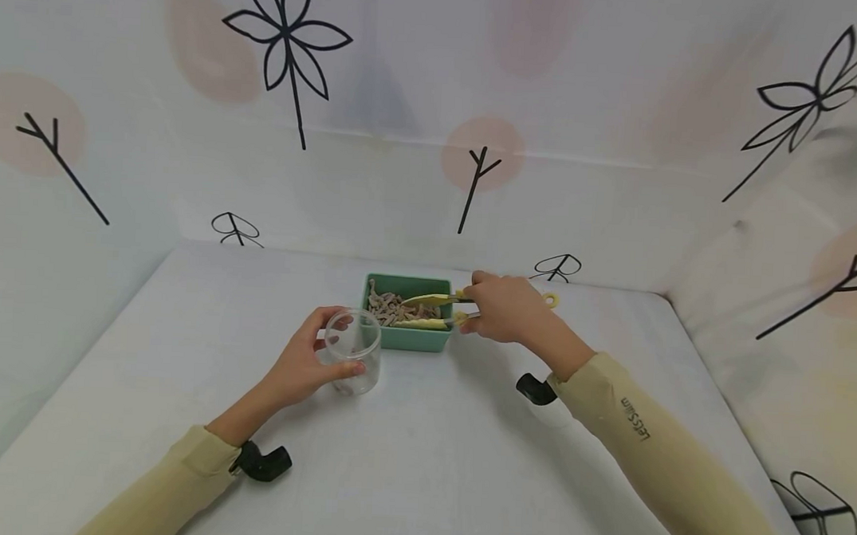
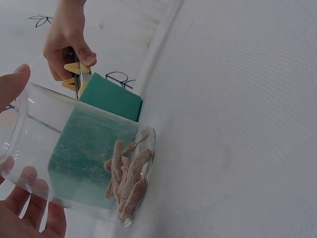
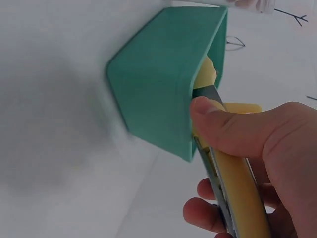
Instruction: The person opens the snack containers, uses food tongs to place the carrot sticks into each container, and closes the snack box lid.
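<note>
On the counter point(image 1: 462, 476) sits a green box point(image 1: 414, 341). At its eight o'clock, the left grip point(image 1: 300, 370) curls round a clear jar point(image 1: 356, 348); at three, the right grip point(image 1: 506, 307) clasps yellow tongs point(image 1: 427, 300). A knock could tip the jar; a slack squeeze could drop the box's strips point(image 1: 384, 306).

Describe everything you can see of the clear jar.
The clear jar is a colourless cylinder, apparently plastic, with a rimmed, uncovered mouth and a round base. It is held roughly upright in the grip of the left hand, thumb on one side and fingers on the other. Several brownish strips lie at its bottom. It is by the near left corner of the green container; whether they touch, or its base meets the table, I cannot tell.
</note>
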Tool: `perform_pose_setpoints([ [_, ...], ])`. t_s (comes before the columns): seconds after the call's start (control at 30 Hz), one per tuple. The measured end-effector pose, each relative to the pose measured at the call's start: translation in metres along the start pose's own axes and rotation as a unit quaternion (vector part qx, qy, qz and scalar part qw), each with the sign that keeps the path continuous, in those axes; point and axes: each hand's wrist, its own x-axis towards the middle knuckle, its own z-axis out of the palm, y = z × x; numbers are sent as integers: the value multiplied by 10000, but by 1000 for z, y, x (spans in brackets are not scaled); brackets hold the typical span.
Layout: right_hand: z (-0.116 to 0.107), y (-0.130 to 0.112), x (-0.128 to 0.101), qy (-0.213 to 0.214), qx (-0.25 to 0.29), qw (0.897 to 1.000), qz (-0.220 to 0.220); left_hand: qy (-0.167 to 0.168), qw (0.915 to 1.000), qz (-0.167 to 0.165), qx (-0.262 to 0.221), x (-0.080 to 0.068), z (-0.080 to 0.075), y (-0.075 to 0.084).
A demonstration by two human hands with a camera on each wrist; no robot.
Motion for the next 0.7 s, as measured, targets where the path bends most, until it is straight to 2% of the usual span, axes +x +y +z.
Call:
perform_pose_setpoints([
  [0.1,3,2,-1,197,18,9998,-33,-11,10000,19,11,-1,0,7],
  [0.37,9,7,-4,702,127,9973,-161,61,9999,109,19,3,0,-24],
  [0.7,4,17,-9,1112,605,9919,57,47,9998,192,55,3,0,-28],
])
